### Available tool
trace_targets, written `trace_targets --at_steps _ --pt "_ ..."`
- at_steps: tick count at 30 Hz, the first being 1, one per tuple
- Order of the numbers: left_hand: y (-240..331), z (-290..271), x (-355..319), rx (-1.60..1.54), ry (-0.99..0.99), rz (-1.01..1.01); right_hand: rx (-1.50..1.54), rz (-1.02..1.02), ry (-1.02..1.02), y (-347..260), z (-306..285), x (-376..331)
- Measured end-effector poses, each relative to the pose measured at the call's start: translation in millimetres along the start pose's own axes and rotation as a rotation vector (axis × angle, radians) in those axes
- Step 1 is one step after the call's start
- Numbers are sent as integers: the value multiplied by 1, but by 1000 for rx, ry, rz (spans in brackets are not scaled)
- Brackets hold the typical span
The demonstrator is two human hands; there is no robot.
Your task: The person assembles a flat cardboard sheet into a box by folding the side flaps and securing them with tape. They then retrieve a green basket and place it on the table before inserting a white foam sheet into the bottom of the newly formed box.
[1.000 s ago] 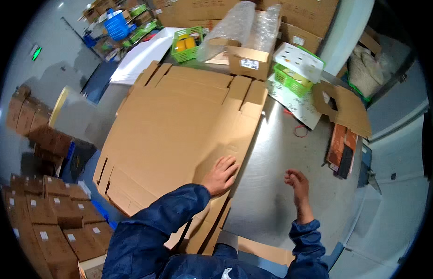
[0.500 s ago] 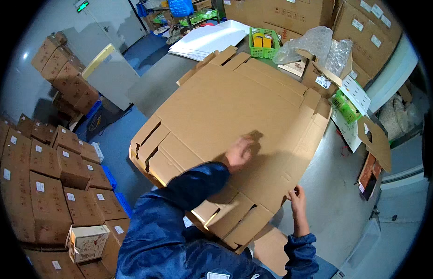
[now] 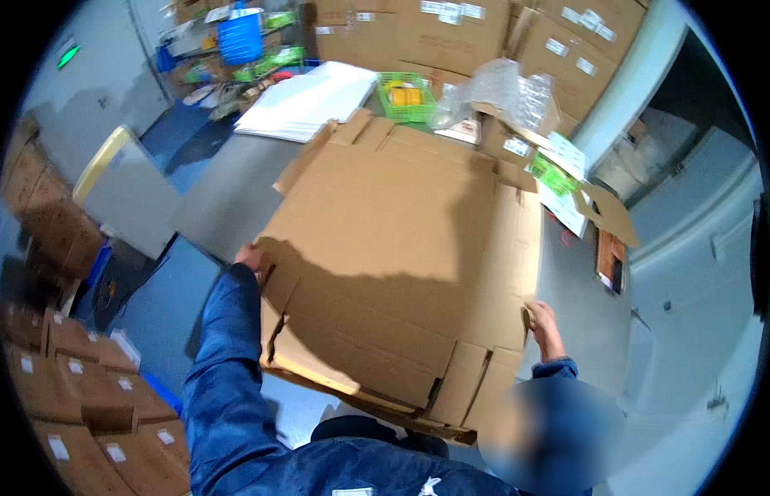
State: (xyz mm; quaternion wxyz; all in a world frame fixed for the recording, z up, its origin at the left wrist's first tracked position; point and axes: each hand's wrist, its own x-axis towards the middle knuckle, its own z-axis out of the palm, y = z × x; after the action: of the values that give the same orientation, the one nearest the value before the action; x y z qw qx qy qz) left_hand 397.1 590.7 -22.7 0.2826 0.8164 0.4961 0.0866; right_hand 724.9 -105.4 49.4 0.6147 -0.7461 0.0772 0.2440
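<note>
A large flattened cardboard box point(image 3: 385, 207), brown, with slotted flaps at both ends, lies across the grey table in front of me. It seems to rest on more cardboard, whose layers show along the near edge. My left hand point(image 3: 250, 257) grips its left edge, fingers closed round the rim near a flap slot. At the right edge, my right hand point(image 3: 545, 327) pinches the cardboard between thumb and fingers. Shadow covers much of the nearer half of the sheet.
Beyond the sheet lie white boards point(image 3: 310, 99), a green basket point(image 3: 406, 97) with yellow rolls and bubble wrap point(image 3: 497, 89) beside stacked cartons point(image 3: 439, 37). A cut cardboard piece point(image 3: 608, 215) sits on the table's right side. More cartons point(image 3: 95, 388) are stacked at lower left.
My left hand has moved from the middle of the sheet to its left edge and gripped it. The sheet has turned to lie straighter before me; my right hand stays on its right edge.
</note>
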Motion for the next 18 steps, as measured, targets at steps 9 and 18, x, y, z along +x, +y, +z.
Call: trace_targets --at_steps 9,18 --pt "236 75 -140 -324 -138 705 262 57 -99 -21 -12 -34" --pt "435 203 -327 -228 -453 1257 515 123 -308 -3 0 -35"
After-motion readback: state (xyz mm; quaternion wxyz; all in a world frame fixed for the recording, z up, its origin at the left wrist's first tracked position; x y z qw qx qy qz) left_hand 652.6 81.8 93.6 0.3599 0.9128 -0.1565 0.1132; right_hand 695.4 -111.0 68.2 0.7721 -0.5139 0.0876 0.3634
